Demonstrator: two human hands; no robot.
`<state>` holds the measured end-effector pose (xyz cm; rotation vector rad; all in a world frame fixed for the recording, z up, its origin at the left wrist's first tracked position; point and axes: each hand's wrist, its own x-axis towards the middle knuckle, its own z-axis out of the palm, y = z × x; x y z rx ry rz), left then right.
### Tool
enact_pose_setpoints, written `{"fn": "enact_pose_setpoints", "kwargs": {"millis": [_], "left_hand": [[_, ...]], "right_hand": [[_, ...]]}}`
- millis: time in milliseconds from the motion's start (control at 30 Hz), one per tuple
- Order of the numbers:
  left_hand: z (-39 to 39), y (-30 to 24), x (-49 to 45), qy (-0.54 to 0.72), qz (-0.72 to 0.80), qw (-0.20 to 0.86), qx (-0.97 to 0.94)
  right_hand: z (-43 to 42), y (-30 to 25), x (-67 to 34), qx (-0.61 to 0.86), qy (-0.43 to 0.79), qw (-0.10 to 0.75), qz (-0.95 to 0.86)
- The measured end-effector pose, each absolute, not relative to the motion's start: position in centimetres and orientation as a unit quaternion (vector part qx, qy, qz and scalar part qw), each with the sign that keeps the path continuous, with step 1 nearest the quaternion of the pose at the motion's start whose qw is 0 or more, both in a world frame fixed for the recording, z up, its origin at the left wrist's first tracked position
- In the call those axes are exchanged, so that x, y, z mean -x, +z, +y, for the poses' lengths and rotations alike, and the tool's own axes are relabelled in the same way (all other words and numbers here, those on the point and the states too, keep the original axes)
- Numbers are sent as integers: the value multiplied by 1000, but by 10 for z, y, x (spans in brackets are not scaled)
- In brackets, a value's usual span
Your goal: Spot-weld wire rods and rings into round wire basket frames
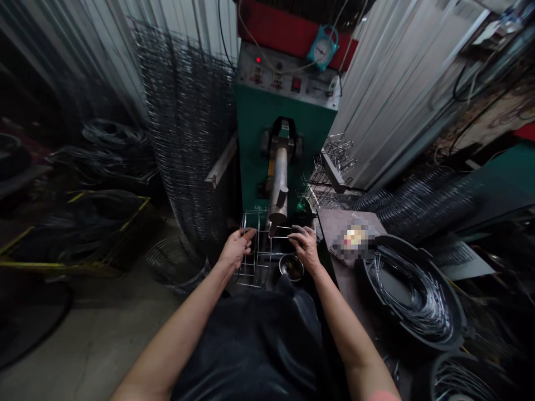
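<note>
A wire basket frame (256, 257) rests under the metal arm (279, 186) of a green welding machine (273, 120). My left hand (236, 248) is closed on the frame's left side. My right hand (304, 244) grips the frame's top wire on the right, fingers curled over it. The arm's tip sits just above the frame between my two hands. A small metal bowl (291, 267) lies below my right hand.
Stacked wire mesh (190, 139) stands at the left of the machine. Finished wire baskets (330, 167) pile at its right. Black tubs of wire rings (412, 295) sit at my right. A yellow-framed cart with wire coils (83, 228) is on the left floor.
</note>
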<state>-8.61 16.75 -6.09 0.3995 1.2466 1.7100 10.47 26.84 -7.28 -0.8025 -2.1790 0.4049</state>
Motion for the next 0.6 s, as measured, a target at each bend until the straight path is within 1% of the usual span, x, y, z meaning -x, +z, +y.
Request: {"fn": "enact_pose_setpoints", "kwargs": {"millis": [600], "left_hand": [[174, -63, 91, 674, 519, 507, -141]], "right_hand": [[271, -67, -106, 316, 145, 367, -863]]}}
